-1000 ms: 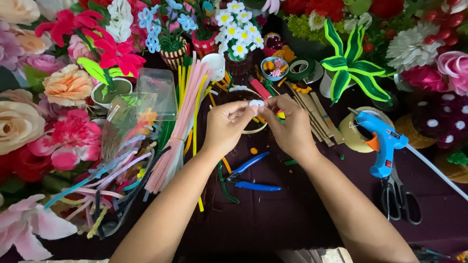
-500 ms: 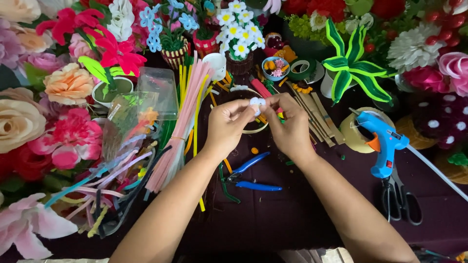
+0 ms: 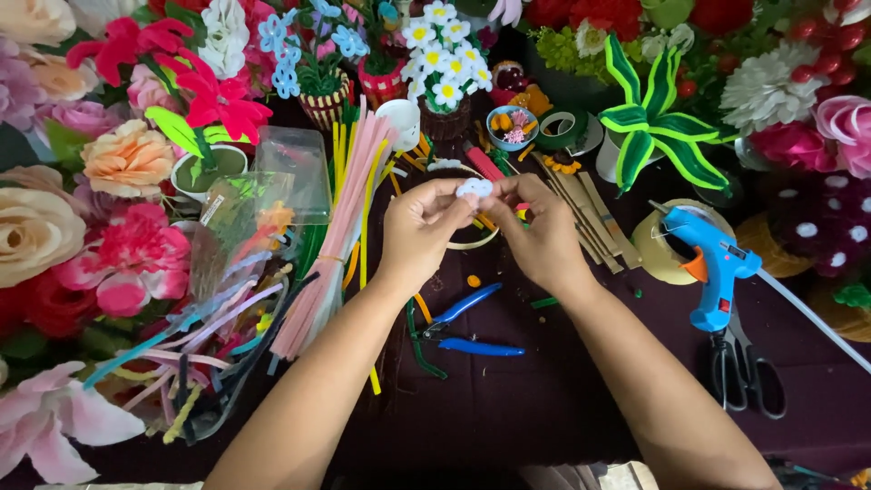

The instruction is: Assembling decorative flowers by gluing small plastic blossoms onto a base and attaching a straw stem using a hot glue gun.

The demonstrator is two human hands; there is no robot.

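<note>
My left hand (image 3: 422, 227) and my right hand (image 3: 543, 234) meet over the middle of the dark table, both pinching a small white fuzzy pipe-cleaner flower (image 3: 474, 189) between their fingertips. Under the hands lies a pale ring (image 3: 472, 243). Blue-handled pliers (image 3: 472, 327) rest on the cloth just below my wrists. A long bundle of pink and yellow pipe cleaners (image 3: 340, 227) lies left of my left hand.
A blue glue gun (image 3: 712, 263) stands right of my right hand beside a tape roll (image 3: 655, 245), with black scissors (image 3: 746, 372) below. Clear bags of pipe cleaners (image 3: 227, 299) lie left. Artificial flowers, small pots and wooden sticks (image 3: 585, 213) ring the table.
Both hands stay together at the same spot; the fingers have shifted slightly around the white flower, which now shows more plainly between the fingertips.
</note>
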